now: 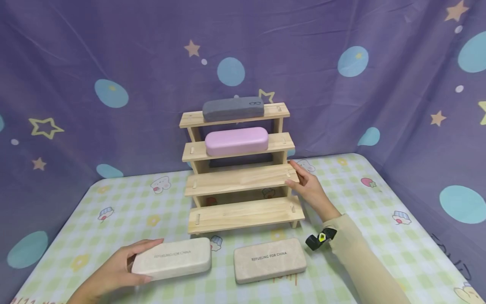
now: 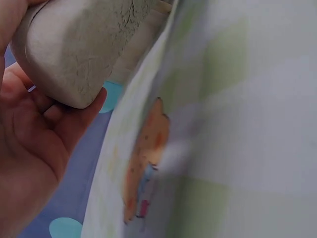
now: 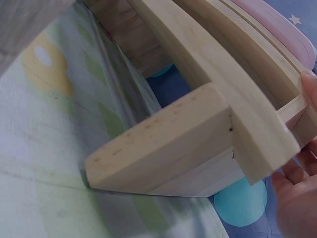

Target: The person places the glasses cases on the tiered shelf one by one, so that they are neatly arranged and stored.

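My left hand (image 1: 125,266) grips the left end of a white glasses case (image 1: 174,258), with the thumb along the near side and fingers along the far side. In the left wrist view that case (image 2: 74,54) sits between thumb and fingers. At the rack's right side, my right hand (image 1: 309,188) holds the end of the second-lowest board of a wooden step rack (image 1: 243,179). The right wrist view shows its fingers (image 3: 297,178) at the board's end. A beige glasses case (image 1: 269,260) lies in front of the rack, near the right forearm.
A grey glasses case (image 1: 233,109) rests on the rack's top board, and a pink case (image 1: 237,141) on the board below. The checked tablecloth (image 1: 144,219) lies under everything. A purple curtain (image 1: 152,55) hangs behind and at both sides.
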`<state>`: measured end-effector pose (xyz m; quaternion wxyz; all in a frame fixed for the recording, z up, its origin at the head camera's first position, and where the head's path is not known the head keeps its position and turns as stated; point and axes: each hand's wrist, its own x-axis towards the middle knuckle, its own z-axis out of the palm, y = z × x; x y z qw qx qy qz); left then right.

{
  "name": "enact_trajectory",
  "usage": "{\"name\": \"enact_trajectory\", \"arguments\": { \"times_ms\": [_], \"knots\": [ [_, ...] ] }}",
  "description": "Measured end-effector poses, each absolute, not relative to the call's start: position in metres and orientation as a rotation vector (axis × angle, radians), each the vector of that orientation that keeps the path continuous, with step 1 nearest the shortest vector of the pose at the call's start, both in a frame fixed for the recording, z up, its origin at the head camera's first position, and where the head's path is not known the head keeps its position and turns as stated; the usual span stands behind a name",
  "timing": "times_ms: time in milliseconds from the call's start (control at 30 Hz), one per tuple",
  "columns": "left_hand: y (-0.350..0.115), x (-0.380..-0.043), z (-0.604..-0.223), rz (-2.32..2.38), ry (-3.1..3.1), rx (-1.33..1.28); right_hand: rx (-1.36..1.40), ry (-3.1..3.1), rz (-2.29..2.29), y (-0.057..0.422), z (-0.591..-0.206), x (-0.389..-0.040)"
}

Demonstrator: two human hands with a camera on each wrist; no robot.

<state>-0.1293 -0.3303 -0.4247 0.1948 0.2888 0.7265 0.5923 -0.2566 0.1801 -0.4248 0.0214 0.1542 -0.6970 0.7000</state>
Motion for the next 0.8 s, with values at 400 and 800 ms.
{"name": "enact_trajectory", "arguments": {
  "times_ms": [400,800],
  "knots": [
    [-0.322,-0.142,-0.411,1.564,2.272,0.966,0.477,-2.156,2.172,0.179,-0.424,-0.256],
    [-0.291,-0.16,-0.392,1.559,2.336,1.041,0.466,-2.16,2.169,0.179,-0.425,-0.255]
  ]
}}
